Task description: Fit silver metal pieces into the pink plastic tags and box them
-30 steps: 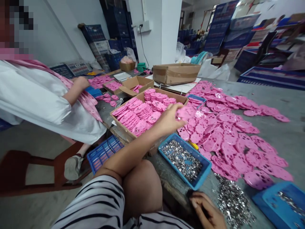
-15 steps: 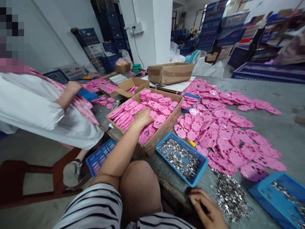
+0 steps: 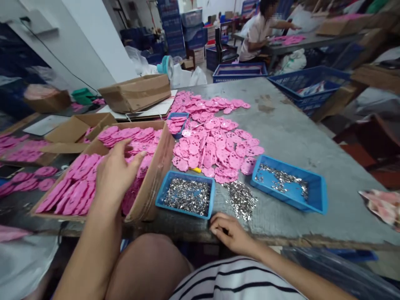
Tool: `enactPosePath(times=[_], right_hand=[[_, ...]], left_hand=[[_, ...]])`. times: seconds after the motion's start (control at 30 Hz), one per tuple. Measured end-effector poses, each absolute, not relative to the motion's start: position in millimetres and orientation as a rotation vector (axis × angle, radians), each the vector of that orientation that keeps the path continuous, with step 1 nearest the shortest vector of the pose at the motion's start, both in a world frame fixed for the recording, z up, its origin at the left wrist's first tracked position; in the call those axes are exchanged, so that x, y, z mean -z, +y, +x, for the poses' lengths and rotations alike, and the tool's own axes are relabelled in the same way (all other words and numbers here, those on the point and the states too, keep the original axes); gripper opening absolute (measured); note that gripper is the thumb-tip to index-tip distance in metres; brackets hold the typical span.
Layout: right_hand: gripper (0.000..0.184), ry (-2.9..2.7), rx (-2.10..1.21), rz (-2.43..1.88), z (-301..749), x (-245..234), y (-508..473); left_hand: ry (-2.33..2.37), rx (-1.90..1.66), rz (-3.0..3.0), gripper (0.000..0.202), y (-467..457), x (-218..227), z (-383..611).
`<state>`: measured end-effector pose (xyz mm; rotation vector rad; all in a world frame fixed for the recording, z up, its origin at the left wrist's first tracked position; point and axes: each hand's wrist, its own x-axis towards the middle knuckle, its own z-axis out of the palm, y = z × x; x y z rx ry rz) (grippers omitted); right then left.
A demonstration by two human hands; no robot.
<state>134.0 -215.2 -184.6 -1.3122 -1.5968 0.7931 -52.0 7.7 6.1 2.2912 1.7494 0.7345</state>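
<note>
My left hand is over an open cardboard box, its thumb and fingers spread and nothing visible between them. Inside, flat pink plastic pieces stand and lie in stacked rows. My right hand rests at the table's front edge with its fingers curled in and nothing seen in them. Just beyond it is a blue tray of small shiny metal pieces. A loose heap of the same metal bits lies on the tabletop to its right.
A spread pile of pink pieces covers the table's middle, with a yellow-handled tool at its edge. Another blue tray holds some metal bits. Behind stand a long cardboard box and a small blue bin. A person sits far back.
The view has swung right, so the neighbouring person at the left is mostly out of frame. My left hand stays over the box, with its fingers now more spread. My right hand remains by the tray.
</note>
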Motion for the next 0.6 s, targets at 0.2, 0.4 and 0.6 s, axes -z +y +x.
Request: enactPosePath(times=[0.2,0.4,0.6], right_hand=[[0.029,-1.679,-0.846,-1.327,159,140,-208],[0.028,-1.62,-0.144,-2.182,249,81,-146],[0.047,-2.091,-0.048,-2.692,262,86,-106]], left_hand=[[0.662,-0.609,1.634,0.04,-44,39,24],[0.986,-0.58,1.056,0.02,-18,81,44],[0.853,-0.594,1.021,0.017,-11,86,34]])
